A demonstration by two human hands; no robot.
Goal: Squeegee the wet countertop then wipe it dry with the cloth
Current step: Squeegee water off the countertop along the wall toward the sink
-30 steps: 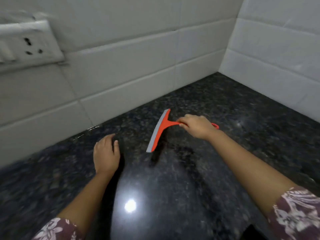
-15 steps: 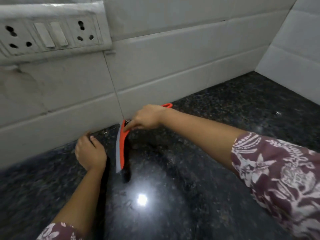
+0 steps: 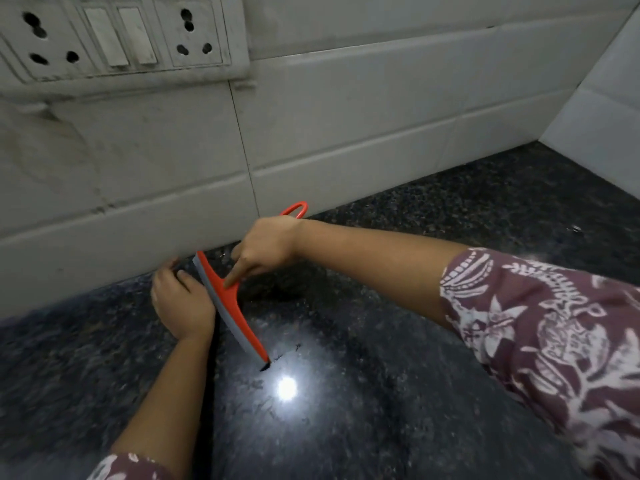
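Observation:
An orange squeegee (image 3: 231,308) with a grey rubber blade stands on the black speckled granite countertop (image 3: 398,393), its blade running from the wall's foot toward me. My right hand (image 3: 266,247) is shut on its handle, index finger stretched along the neck; the handle's loop sticks out behind the hand. My left hand (image 3: 181,303) rests flat on the counter just left of the blade, fingers apart, holding nothing. Small water streaks lie near the blade's near end. No cloth is in view.
White tiled wall (image 3: 346,116) rises right behind the squeegee, and a side wall (image 3: 606,109) closes the corner at right. A switch-and-socket plate (image 3: 117,39) is mounted at upper left. A lamp's bright reflection (image 3: 286,388) shines on the wet counter.
My right hand has carried the squeegee left from the counter's middle to the wall's foot beside my left hand, turning the blade to point toward me. The view has shifted left.

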